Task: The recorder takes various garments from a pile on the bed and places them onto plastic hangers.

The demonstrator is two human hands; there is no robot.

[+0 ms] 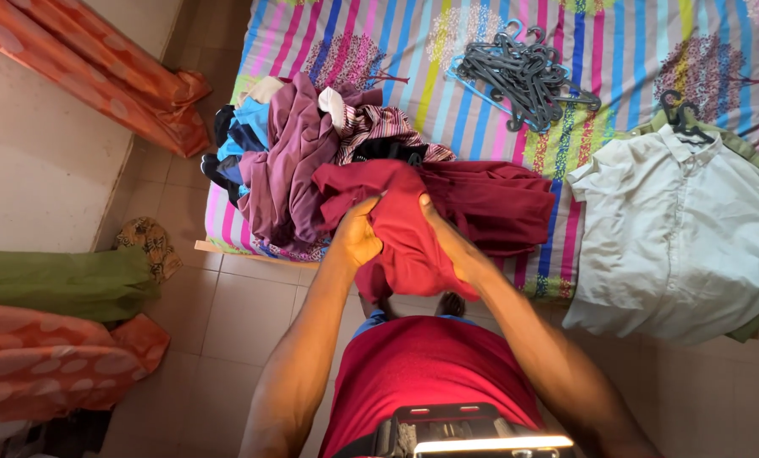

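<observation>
I stand at the edge of a bed with a striped sheet (481, 51). Both hands grip a dark red garment (405, 229) that drapes from the bed toward me. My left hand (358, 233) bunches its left side and my right hand (452, 242) holds its right side, fingers closed in the cloth. More of the same red cloth (498, 199) lies spread on the bed behind my hands. Just left of it rises a pile of clothes (286, 153) with mauve, blue and striped pieces.
A heap of dark plastic hangers (524, 76) lies at the back of the bed. A white shirt on a hanger (676, 229) lies flat at the right over an olive garment. Orange curtains (100, 68), a green cloth (57, 284) and a tiled floor (235, 322) lie to the left.
</observation>
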